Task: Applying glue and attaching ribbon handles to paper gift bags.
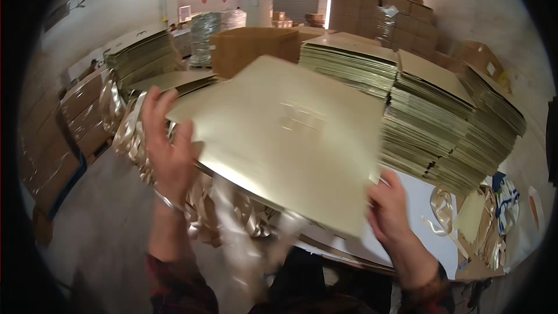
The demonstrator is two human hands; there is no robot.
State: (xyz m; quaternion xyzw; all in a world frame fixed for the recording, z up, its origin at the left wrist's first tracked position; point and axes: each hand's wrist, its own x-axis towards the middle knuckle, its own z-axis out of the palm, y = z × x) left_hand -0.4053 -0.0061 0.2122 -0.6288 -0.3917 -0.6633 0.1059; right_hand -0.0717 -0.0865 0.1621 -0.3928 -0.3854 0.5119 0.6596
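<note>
A gold-coloured flat board (pixel 279 139) with creased marks near its middle is held up, tilted, in front of me. My right hand (pixel 388 209) pinches its right edge, thumb and fingers closed on it. By the board's left corner, my left hand (pixel 170 148) has its fingers spread and raised; whether it touches the board is unclear. Blurred satin ribbons (pixel 235 235) hang below the board's near edge. White sheeting (pixel 418 209) lies on the table under and beside my right hand.
Tall stacks of similar gold boards (pixel 436 117) stand at the right, another stack (pixel 144 61) at the back left. Bunched ribbons (pixel 135 139) hang along the left edge. A brown cardboard box (pixel 253 50) stands behind. Loose ribbon (pixel 442 209) lies at right; wrapped cartons (pixel 83 104) stand left.
</note>
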